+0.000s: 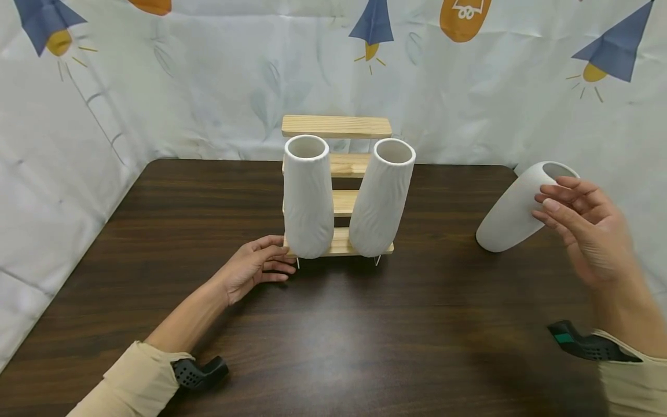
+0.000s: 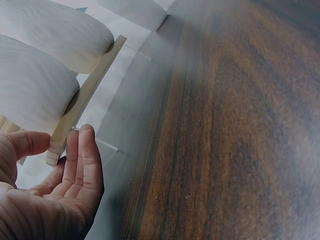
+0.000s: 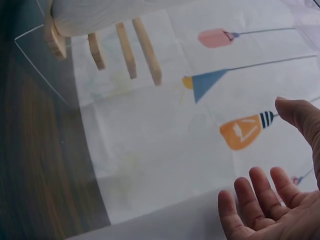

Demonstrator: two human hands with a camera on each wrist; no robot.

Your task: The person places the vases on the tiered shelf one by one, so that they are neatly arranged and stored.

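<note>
A small rack of pale wooden slats on thin wire legs stands on the dark table. Two white textured vases sit on its lowest slat: one vase on the left and another on the right. My left hand pinches the left end of that slat, thumb above and fingers below, as the left wrist view also shows. At the right, a third white vase appears slanted on the table. My right hand is beside its upper part, fingers loosely bent; whether they touch it I cannot tell.
The brown wooden table extends in front of the rack. A white curtain printed with lamps and bulbs hangs behind and along the sides. Dark devices are strapped to the left wrist and right wrist.
</note>
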